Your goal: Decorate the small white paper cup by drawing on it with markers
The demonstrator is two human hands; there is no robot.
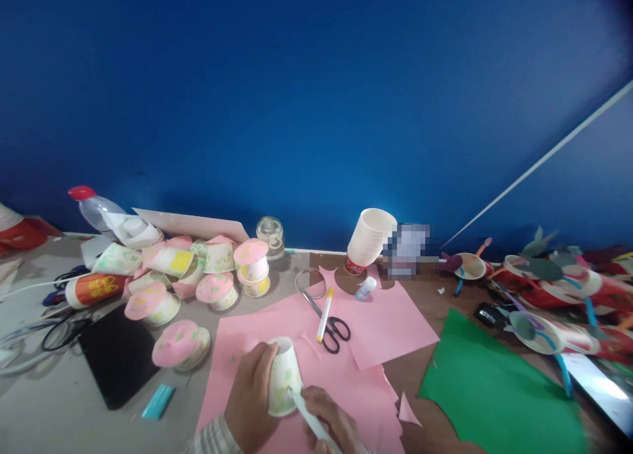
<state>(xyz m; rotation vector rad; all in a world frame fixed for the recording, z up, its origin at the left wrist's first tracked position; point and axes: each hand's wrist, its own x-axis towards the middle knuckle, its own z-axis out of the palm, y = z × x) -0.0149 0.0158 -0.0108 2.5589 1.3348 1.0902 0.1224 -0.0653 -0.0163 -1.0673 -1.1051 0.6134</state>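
My left hand [254, 395] is wrapped round the side of a white paper cup [284, 378] with green and yellow marks. The cup stands over pink paper [242, 348], its narrow end up and tilted slightly. In my right hand [333, 414] is a slim white tool [311, 414], its tip touching the cup's lower wall. I cannot make out whether it is a marker or a knife. Beyond the cup lie black-handled scissors [336, 334], with a white and yellow marker [324, 315] across them.
Decorated cups with pink tops [180, 343] crowd the left. Behind are a glass jar [270, 236], a small glue bottle [366, 288] and stacked paper cups [368, 236]. Green paper [494, 388] and red cup figures [568, 335] lie right; a black tablet-like slab [119, 348] lies left.
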